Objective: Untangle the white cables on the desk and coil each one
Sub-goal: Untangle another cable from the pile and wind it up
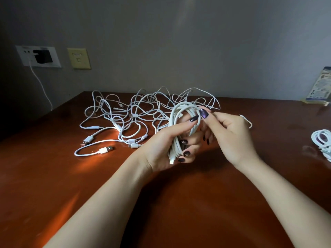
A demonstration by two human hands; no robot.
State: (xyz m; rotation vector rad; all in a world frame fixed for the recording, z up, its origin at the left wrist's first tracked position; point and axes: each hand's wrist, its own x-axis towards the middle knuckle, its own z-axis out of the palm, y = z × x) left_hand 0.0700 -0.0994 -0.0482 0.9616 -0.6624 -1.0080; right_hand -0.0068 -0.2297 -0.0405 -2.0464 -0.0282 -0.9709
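Note:
My left hand (166, 145) grips a coiled white cable (180, 115) above the desk, fingers curled round the bundle, a small plug hanging out below the palm. My right hand (231, 133) pinches the top right of the same coil between thumb and fingers, and a loose end of cable (248, 121) trails behind it. Behind both hands a tangle of several white cables (129, 115) lies spread on the brown desk (179, 203), with USB plugs (105, 150) lying at its front left.
A coiled white cable (322, 140) lies at the desk's right edge. A printed packet (320, 86) leans on the wall at the back right. On the wall at the left are a socket with a black charger (43, 56), its white lead hanging down, and a yellowish plate (78, 58).

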